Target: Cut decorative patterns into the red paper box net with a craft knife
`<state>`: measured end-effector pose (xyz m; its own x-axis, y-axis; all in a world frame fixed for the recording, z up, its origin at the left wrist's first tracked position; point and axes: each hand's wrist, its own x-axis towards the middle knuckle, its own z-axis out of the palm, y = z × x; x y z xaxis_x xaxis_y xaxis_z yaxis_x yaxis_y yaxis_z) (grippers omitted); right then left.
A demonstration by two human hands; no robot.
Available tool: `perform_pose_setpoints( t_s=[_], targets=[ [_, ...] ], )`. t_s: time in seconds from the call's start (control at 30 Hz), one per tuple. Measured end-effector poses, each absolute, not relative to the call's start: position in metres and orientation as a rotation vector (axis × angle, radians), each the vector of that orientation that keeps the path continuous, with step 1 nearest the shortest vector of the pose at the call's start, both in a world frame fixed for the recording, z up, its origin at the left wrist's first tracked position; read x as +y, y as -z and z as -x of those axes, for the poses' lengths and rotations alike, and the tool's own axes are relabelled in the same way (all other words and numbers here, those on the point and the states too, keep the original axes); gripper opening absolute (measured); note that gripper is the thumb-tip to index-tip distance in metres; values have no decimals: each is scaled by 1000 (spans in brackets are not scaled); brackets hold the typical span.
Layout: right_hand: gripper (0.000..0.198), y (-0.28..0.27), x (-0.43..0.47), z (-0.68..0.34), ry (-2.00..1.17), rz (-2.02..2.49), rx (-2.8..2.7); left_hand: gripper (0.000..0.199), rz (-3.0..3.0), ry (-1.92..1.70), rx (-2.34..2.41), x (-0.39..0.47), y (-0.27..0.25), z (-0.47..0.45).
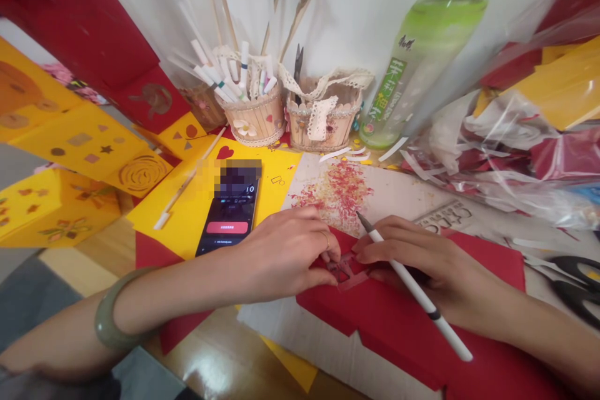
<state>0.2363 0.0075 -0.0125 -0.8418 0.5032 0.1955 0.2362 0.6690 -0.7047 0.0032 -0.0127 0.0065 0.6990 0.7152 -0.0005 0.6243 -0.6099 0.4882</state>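
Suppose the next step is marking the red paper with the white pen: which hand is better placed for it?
Probably the right hand: it holds the white pen over the red paper. The left hand is at the small clear piece on that paper, without a pen.

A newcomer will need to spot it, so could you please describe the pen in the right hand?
Start with the red card in front of the person. Over it, the right hand holds a slim white pen, dark tip bare, a dark band around its barrel. Unlike the markers crowded in the wooden pot, it is held.
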Motion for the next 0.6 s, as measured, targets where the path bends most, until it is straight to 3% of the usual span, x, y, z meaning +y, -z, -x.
perform_pose_setpoints(
  t_s=[0.43,0.6],
  targets=[
    [19,14,7,-237,-990,574,-2505,16,-2465,-279,1031,-14,-6,-3],
    [20,13,8,-235,-1021,587,-2493,4,-2421,-323,989,-11,-4,-2]
  ],
)
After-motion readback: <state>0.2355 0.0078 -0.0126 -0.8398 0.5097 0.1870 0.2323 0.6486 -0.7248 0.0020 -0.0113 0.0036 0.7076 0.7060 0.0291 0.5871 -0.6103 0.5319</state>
